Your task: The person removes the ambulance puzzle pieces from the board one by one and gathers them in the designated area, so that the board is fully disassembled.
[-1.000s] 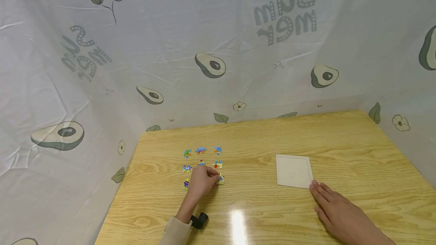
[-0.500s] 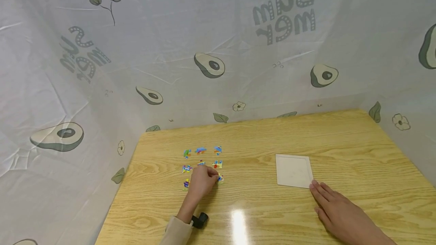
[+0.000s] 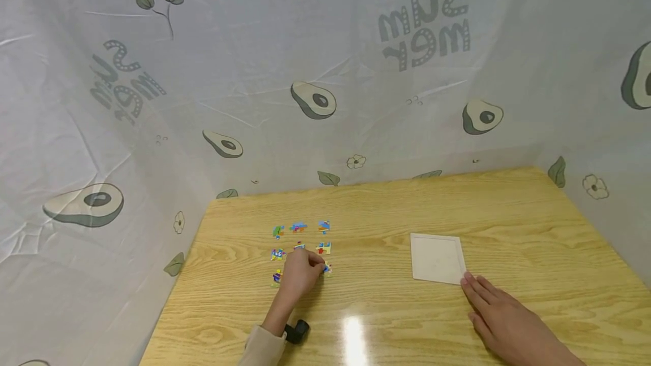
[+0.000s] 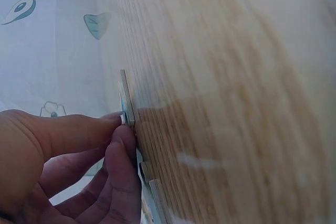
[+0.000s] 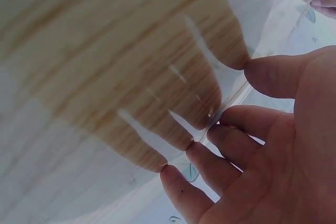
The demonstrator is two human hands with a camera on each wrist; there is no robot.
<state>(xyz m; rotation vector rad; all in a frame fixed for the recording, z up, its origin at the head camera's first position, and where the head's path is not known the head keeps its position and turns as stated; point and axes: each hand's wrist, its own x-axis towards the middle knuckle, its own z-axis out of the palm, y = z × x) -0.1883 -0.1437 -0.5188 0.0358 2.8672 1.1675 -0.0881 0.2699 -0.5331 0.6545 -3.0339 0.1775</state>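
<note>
My left hand (image 3: 301,271) pinches a small colourful jigsaw puzzle piece (image 3: 328,269) between thumb and fingertips, at the near right corner of a loose grid of pieces. In the left wrist view the pinched puzzle piece (image 4: 126,100) shows edge-on, low at the tabletop. The left hand and wrist cover part of the grid. My right hand (image 3: 511,318) rests on the table with fingers extended, fingertips right at the near right corner of a square, pale, shallow tray (image 3: 414,258). In the right wrist view its fingertips (image 5: 170,174) touch the glossy wood.
Several other puzzle pieces lie spaced apart, among them a blue one (image 3: 324,226), a red and yellow one (image 3: 324,248) and a purple one (image 3: 277,277). A wood-grain table (image 3: 376,292) meets an avocado-print curtain (image 3: 274,140) at the back and sides.
The head view has shifted slightly. Both hands stay in nearly the same places, and the piece at my left fingertips shows a little less of its face than one second ago.
</note>
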